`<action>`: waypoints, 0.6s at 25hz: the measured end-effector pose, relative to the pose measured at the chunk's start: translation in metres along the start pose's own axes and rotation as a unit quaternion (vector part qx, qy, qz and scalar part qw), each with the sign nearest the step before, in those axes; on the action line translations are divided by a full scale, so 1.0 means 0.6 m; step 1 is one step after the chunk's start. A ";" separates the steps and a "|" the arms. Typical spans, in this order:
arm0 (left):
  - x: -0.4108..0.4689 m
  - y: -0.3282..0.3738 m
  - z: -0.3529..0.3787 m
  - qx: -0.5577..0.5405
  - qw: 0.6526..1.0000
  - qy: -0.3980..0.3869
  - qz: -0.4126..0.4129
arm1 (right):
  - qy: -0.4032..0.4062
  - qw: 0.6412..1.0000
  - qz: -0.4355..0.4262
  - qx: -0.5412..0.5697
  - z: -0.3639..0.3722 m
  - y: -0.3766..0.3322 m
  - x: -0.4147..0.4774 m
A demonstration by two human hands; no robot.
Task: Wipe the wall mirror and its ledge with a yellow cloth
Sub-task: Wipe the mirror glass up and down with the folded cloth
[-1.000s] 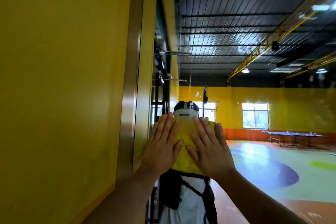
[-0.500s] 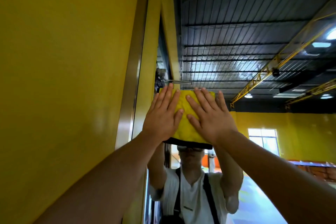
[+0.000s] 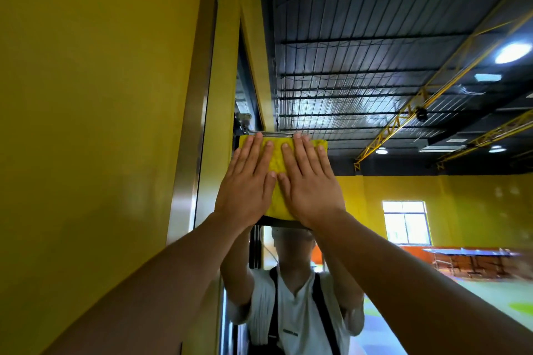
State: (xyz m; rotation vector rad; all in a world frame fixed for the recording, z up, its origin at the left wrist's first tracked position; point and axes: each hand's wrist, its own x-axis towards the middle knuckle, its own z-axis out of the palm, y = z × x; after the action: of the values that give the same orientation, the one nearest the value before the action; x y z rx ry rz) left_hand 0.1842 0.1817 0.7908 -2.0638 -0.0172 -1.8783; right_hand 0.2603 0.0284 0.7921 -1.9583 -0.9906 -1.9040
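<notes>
As you reach up: your left hand (image 3: pixel 245 181) and right hand (image 3: pixel 310 184) sit side by side high on the mirror (image 3: pixel 375 66), near its upper left corner.
Left hand: flat, fingers straight and close together; it grips nothing and only presses the left half of the yellow cloth (image 3: pixel 277 153) to the glass.
Right hand: also flat with straight fingers, pressing the right half; your thumbs almost meet in the middle.
Yellow cloth: folded to a rectangle and pinned against the glass under both palms. Its top edge shows past your fingertips, a strip shows between your hands, and its lower edge peeks out below your wrists.
Frame: a brushed metal frame (image 3: pixel 199 124) runs up the left side and across the top, just left of your left hand.
Wall: a yellow wall (image 3: pixel 86 95) fills the left of your view.
Reflection: a person in a white shirt (image 3: pixel 294 297) with arms raised, a dark ribbed ceiling, a bright window (image 3: pixel 405 222) and a blue table-tennis table (image 3: pixel 473 252).
</notes>
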 end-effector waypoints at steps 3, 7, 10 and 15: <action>0.007 0.035 0.004 0.016 1.000 -0.008 -0.013 | 0.014 0.999 -0.027 -0.015 -0.007 0.041 -0.004; 0.022 0.130 0.025 -0.007 1.000 -0.006 -0.005 | 0.028 0.998 -0.045 -0.046 -0.023 0.143 -0.034; 0.028 0.158 0.033 0.001 1.000 0.008 0.007 | 0.035 0.997 -0.047 -0.049 -0.028 0.175 -0.047; 0.001 0.159 0.032 0.000 1.000 0.009 0.023 | 0.051 0.998 -0.026 -0.020 -0.018 0.159 -0.082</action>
State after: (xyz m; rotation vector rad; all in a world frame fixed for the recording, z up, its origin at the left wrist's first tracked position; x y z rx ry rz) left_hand 0.2258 0.0971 0.7664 -2.0299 0.0340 -1.8695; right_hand 0.3131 -0.0638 0.7736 -1.8537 -0.9911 -2.0443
